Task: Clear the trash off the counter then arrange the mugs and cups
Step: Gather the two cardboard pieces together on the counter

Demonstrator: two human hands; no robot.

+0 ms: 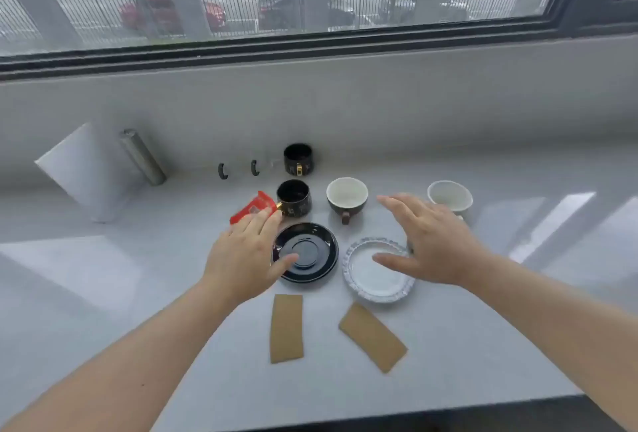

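**Hands spread over a cluttered counter, red wrapper nearest the left**

Trash first, as I read it from here: a crumpled red wrapper (253, 211) lies on the grey counter (138, 293), just ahead of my left hand (247, 255) and touching or nearly touching the fingertips (267, 215). Its long axis runs from near-left to far-right, the far end against a black mug with gold handle (294, 197). My left grip is apart, fingers flat, thumb over the black saucer (305, 252), holding nothing. My right hand (426, 241) hovers equally empty, fingers splayed, above a foil tart tin (378, 272). Two brown cardboard sleeves (287, 328) (373, 336) lie flat nearer me, between the arms. A second black mug (298, 159), a white-lined cup (347, 197) and a pale cup (450, 196) stand farther back. I judge the left hand the nearer for the wrapper; the mug beside it could be knocked.
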